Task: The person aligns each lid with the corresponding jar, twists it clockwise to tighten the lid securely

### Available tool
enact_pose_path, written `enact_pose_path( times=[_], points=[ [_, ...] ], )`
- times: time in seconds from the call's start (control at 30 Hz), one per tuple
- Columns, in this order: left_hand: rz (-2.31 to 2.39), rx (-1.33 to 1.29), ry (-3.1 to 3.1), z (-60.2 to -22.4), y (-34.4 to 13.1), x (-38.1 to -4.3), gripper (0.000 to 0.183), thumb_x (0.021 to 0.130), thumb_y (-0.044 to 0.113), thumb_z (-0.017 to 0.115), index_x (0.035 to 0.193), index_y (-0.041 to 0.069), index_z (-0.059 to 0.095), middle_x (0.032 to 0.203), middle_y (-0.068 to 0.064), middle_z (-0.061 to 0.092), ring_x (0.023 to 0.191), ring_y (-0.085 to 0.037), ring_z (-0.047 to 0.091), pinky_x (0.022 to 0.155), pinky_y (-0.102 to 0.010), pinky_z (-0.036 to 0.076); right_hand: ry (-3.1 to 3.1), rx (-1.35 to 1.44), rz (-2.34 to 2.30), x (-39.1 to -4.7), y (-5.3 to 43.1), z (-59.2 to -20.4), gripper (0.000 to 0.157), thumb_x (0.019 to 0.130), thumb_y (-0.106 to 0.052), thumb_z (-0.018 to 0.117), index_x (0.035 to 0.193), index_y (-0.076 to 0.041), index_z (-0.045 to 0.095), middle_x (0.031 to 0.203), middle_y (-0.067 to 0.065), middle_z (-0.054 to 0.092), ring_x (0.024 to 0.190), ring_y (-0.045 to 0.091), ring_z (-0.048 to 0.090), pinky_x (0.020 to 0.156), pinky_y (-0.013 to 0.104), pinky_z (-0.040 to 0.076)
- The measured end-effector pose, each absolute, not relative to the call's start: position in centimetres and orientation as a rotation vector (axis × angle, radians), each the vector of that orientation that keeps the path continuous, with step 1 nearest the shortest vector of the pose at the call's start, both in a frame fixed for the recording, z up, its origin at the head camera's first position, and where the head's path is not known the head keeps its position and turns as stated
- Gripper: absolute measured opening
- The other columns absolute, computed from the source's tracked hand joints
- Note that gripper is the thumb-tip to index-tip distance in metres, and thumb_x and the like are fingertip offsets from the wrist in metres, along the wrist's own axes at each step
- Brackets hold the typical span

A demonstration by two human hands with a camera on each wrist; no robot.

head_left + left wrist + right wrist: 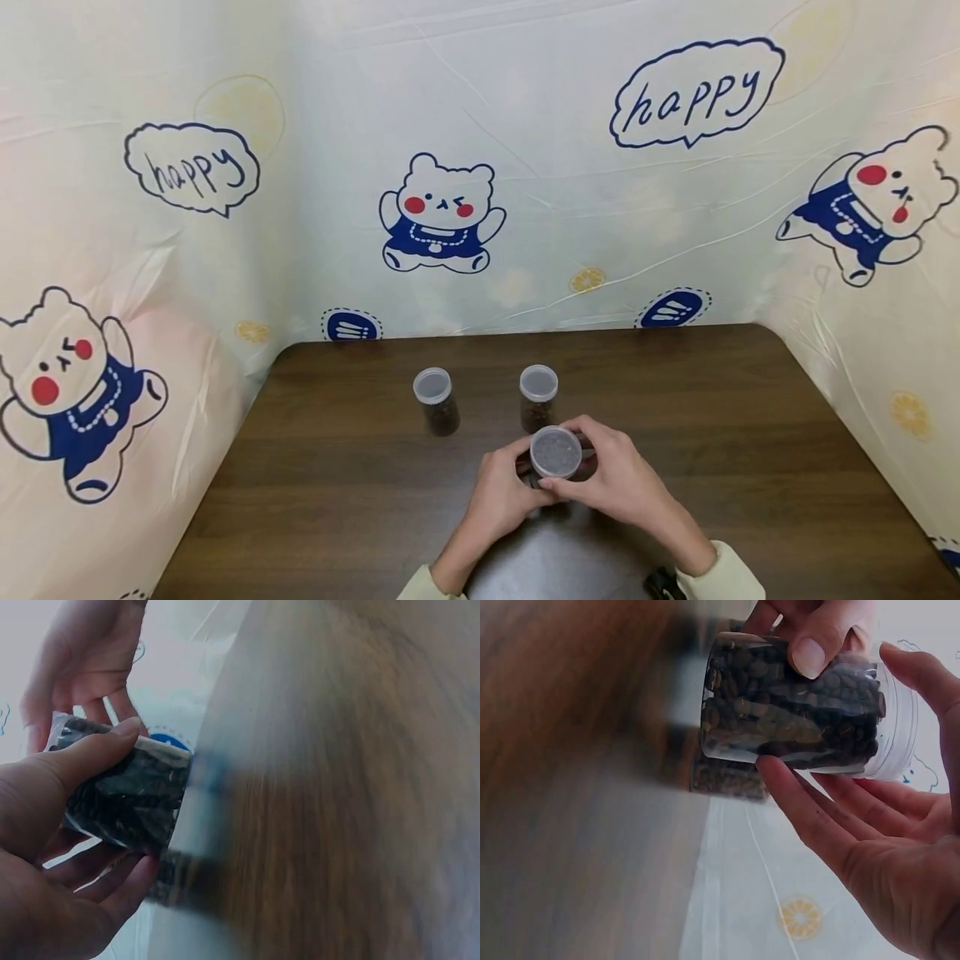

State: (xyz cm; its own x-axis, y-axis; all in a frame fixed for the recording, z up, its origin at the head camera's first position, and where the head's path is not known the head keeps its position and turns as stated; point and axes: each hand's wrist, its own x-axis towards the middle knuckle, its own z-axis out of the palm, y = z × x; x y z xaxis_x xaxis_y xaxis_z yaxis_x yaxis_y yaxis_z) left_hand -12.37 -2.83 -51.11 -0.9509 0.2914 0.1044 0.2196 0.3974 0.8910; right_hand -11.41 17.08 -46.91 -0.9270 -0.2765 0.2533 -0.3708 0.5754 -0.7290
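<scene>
Both hands hold a clear jar of dark coffee beans [795, 705] above the front middle of the table, its translucent lid [556, 452] facing up towards the head camera. The left hand [501, 493] grips the jar's body from the left; in the left wrist view its thumb lies across the side. From the right, the right hand [628, 483] curls thumb and fingers around the jar near the lid. Just behind stands a second lidded jar [538, 398], and a third jar [437, 402] is farther left. Both are upright with dark contents.
The dark brown wooden table [337, 500] has rounded far corners. A pale curtain [555, 233] printed with bears hangs behind it and on both sides. A small black object [663, 585] shows beside the right sleeve.
</scene>
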Motion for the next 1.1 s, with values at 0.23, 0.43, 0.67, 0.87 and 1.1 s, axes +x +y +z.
enact_pose_path(
  times=[0.23,0.43,0.67,0.87,1.1],
  points=[
    [1.596,0.487,2.644,-50.2,-1.2,-12.6,0.064,0.070,0.022,0.098,0.129,0.022,0.073,0.113,0.004,0.080,0.105,-0.006,0.073,0.090,-0.025,0.061,-2.692,0.503,1.248,-11.5,18.3,-46.1,0.058,0.075,-0.045,0.096,0.118,-0.024,0.063,0.107,-0.011,0.073,0.090,0.002,0.072,0.078,0.033,0.066],
    [1.560,0.499,2.678,-49.4,0.4,-13.1,0.063,0.071,0.023,0.097,0.129,0.022,0.072,0.115,0.004,0.080,0.106,-0.007,0.072,0.091,-0.026,0.060,-2.711,0.440,1.230,-11.7,19.9,-45.5,0.059,0.076,-0.045,0.095,0.120,-0.022,0.062,0.108,-0.008,0.074,0.091,0.008,0.075,0.077,0.032,0.066],
    [1.581,0.506,2.694,-48.8,2.4,-13.7,0.067,0.072,0.021,0.097,0.130,0.015,0.064,0.117,-0.004,0.080,0.108,-0.011,0.076,0.091,-0.026,0.060,-2.677,0.420,1.207,-12.2,21.6,-44.9,0.056,0.078,-0.038,0.095,0.119,-0.018,0.063,0.109,-0.003,0.074,0.091,0.009,0.074,0.076,0.028,0.065],
    [1.606,0.534,2.654,-48.8,3.9,-14.4,0.067,0.075,0.020,0.096,0.132,0.013,0.062,0.121,-0.006,0.078,0.110,-0.013,0.076,0.093,-0.026,0.061,-2.674,0.407,1.197,-12.6,22.8,-44.7,0.055,0.080,-0.035,0.094,0.120,-0.014,0.064,0.110,0.003,0.075,0.092,0.016,0.076,0.075,0.033,0.066],
    [1.556,0.554,2.659,-49.0,5.4,-15.5,0.066,0.078,0.028,0.095,0.135,0.017,0.063,0.123,-0.003,0.078,0.111,-0.012,0.074,0.092,-0.023,0.060,-2.697,0.351,1.192,-13.5,24.4,-45.0,0.057,0.081,-0.035,0.093,0.123,-0.012,0.062,0.114,0.010,0.075,0.096,0.025,0.078,0.075,0.036,0.066]
  ],
)
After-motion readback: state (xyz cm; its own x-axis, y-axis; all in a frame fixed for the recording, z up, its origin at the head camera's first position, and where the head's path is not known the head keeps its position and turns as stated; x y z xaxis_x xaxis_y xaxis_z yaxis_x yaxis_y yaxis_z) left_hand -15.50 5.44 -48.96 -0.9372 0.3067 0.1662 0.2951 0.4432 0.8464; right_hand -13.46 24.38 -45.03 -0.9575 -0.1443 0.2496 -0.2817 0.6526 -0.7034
